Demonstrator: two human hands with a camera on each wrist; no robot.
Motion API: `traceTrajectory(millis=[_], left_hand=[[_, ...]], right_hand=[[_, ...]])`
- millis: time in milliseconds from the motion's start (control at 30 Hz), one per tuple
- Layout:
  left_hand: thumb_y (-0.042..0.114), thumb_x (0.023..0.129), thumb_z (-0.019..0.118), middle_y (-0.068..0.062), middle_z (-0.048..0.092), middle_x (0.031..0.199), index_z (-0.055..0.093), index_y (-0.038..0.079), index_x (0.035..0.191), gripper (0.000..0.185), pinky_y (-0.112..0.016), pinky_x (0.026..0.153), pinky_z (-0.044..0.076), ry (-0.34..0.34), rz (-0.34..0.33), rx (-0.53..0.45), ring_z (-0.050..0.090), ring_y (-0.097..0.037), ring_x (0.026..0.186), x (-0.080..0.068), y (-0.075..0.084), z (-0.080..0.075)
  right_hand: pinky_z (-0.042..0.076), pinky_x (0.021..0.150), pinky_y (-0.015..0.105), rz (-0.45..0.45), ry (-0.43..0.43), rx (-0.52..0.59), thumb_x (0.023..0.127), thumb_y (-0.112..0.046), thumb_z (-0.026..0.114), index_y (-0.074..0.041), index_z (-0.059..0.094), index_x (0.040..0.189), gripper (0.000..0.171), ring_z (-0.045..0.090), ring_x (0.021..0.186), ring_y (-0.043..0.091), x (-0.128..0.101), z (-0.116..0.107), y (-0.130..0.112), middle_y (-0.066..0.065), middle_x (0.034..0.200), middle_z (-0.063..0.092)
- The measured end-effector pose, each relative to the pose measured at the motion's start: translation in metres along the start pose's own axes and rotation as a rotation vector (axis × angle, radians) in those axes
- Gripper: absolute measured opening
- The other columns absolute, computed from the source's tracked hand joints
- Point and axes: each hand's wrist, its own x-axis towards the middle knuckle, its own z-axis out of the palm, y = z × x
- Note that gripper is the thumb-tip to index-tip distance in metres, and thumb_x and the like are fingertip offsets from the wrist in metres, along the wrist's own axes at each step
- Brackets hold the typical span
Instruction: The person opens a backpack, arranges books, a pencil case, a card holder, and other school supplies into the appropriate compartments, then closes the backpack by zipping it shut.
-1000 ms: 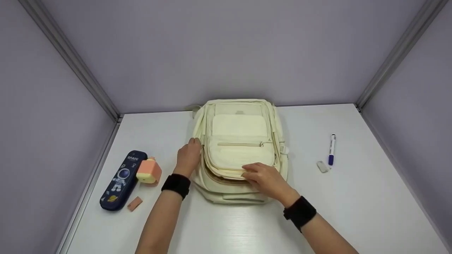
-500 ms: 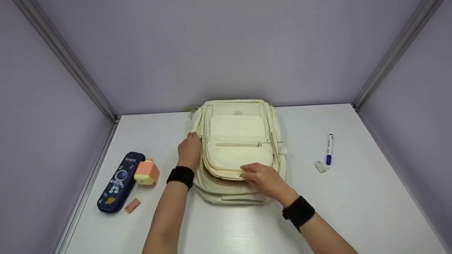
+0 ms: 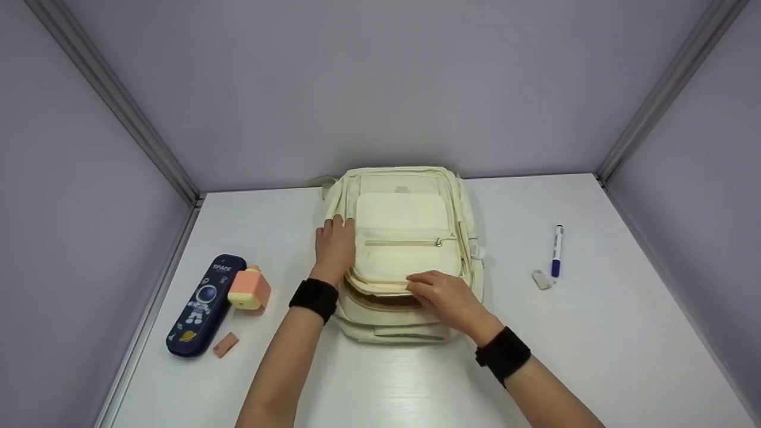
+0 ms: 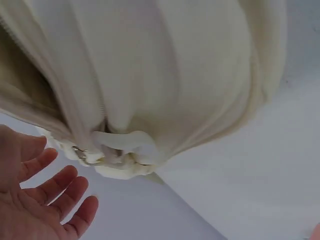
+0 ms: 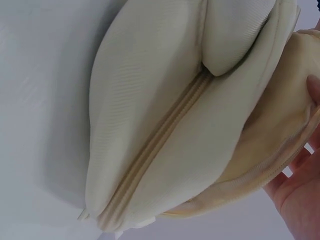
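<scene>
A cream backpack (image 3: 401, 214) lies on its back on the white table, its front pocket unzipped along the near edge. My right hand (image 3: 447, 300) pinches the lip of the pocket flap (image 5: 270, 172), thumb on the inner side and fingers on the outer, and holds it raised. Behind it the tan lining shows. My left hand (image 3: 335, 246) is over the backpack's left side, fingers spread and slightly bent. In the left wrist view nothing lies between those fingers, which are close to the open zipper edge and a white strap loop (image 4: 127, 142).
To the left lie a navy pencil case (image 3: 202, 309) with an astronaut print, an orange and yellow block-shaped object (image 3: 251, 289) and a small brownish block (image 3: 226, 344). On the right are a blue-capped marker (image 3: 557, 252) and a pale eraser (image 3: 541, 279). Grey walls enclose the table.
My left hand has left the zipper edge at the backpack's left side, moving up and right with its fingers loosened. The right hand keeps its pinch, and the flap is slightly higher.
</scene>
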Motion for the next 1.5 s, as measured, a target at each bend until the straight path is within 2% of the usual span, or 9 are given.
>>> traceTrajectory(millis=[100, 267, 333, 400, 667, 900, 1100, 1367, 1500], left_hand=[[0.015, 0.102, 0.054, -0.016, 0.057, 0.113, 0.065, 0.004, 0.115, 0.02, -0.047, 0.087, 0.046, 0.039, 0.146, -0.1, 0.058, -0.033, 0.103, -0.009, 0.016, -0.01], [0.019, 0.102, 0.054, -0.01, 0.06, 0.109, 0.066, 0.005, 0.11, 0.02, -0.04, 0.086, 0.049, 0.053, 0.479, -0.225, 0.061, -0.026, 0.097, -0.033, 0.04, -0.023], [0.019, 0.101, 0.054, -0.008, 0.061, 0.109, 0.066, 0.005, 0.11, 0.021, -0.039, 0.086, 0.05, 0.037, 0.555, -0.241, 0.062, -0.024, 0.096, -0.043, 0.045, -0.025], [0.02, 0.097, 0.057, -0.007, 0.061, 0.109, 0.067, 0.005, 0.11, 0.022, -0.04, 0.087, 0.049, 0.022, 0.59, -0.246, 0.062, -0.023, 0.096, -0.051, 0.046, -0.028], [0.035, 0.087, 0.074, -0.009, 0.058, 0.119, 0.062, 0.008, 0.118, 0.043, -0.043, 0.093, 0.046, 0.009, 0.59, -0.191, 0.059, -0.025, 0.107, -0.07, 0.037, -0.031], [0.005, 0.081, 0.079, -0.006, 0.065, 0.107, 0.068, 0.008, 0.105, 0.026, -0.045, 0.09, 0.05, 0.031, 0.589, -0.189, 0.065, -0.023, 0.096, -0.084, 0.03, -0.025], [-0.003, 0.087, 0.071, -0.005, 0.069, 0.095, 0.071, 0.007, 0.098, 0.015, -0.049, 0.087, 0.052, 0.104, 0.627, -0.248, 0.067, -0.019, 0.091, -0.092, 0.031, -0.026], [-0.006, 0.086, 0.071, -0.005, 0.068, 0.088, 0.068, 0.006, 0.096, 0.016, -0.034, 0.071, 0.056, 0.237, 0.588, -0.397, 0.068, -0.02, 0.08, -0.085, 0.025, -0.046], [-0.001, 0.09, 0.069, -0.007, 0.07, 0.091, 0.068, 0.005, 0.098, 0.01, -0.033, 0.069, 0.055, 0.262, 0.532, -0.427, 0.069, -0.02, 0.083, -0.072, 0.02, -0.057]], right_hand=[[0.055, 0.078, 0.035, 0.009, 0.01, -0.007, 0.092, -0.008, 0.07, -0.012, 0.072, 0.105, 0.014, 0.065, 0.103, 0.023, 0.001, -0.001, 0.0, 0.008, 0.115, 0.068], [0.056, 0.077, 0.035, 0.009, 0.013, -0.03, 0.09, -0.005, 0.072, -0.01, 0.072, 0.106, 0.017, 0.066, 0.102, 0.024, 0.001, 0.0, -0.001, 0.008, 0.113, 0.068], [0.056, 0.077, 0.035, 0.015, 0.004, -0.038, 0.089, -0.005, 0.072, -0.01, 0.072, 0.107, 0.018, 0.066, 0.102, 0.024, 0.001, 0.0, -0.002, 0.008, 0.113, 0.068], [0.056, 0.078, 0.035, 0.028, -0.008, -0.045, 0.09, -0.003, 0.071, -0.01, 0.071, 0.107, 0.019, 0.066, 0.103, 0.024, 0.002, -0.001, -0.003, 0.009, 0.113, 0.068], [0.055, 0.079, 0.035, 0.024, -0.023, -0.064, 0.089, -0.003, 0.071, -0.008, 0.069, 0.107, 0.018, 0.065, 0.103, 0.026, 0.004, -0.005, -0.011, 0.011, 0.114, 0.067], [0.056, 0.078, 0.034, 0.005, -0.01, -0.049, 0.089, -0.003, 0.072, -0.007, 0.069, 0.107, 0.019, 0.066, 0.101, 0.026, 0.003, -0.011, -0.018, 0.012, 0.112, 0.068], [0.056, 0.075, 0.033, -0.038, 0.027, -0.058, 0.086, -0.008, 0.076, -0.008, 0.07, 0.101, 0.017, 0.067, 0.097, 0.024, -0.001, -0.017, -0.02, 0.009, 0.109, 0.069], [0.049, 0.092, 0.041, -0.055, 0.15, -0.004, 0.078, -0.01, 0.084, -0.009, 0.064, 0.123, 0.049, 0.06, 0.112, 0.026, -0.011, -0.037, 0.001, 0.009, 0.121, 0.063], [0.045, 0.098, 0.035, -0.012, 0.224, 0.041, 0.077, -0.004, 0.083, -0.007, 0.06, 0.13, 0.058, 0.057, 0.118, 0.027, -0.016, -0.047, 0.017, 0.011, 0.126, 0.06]])
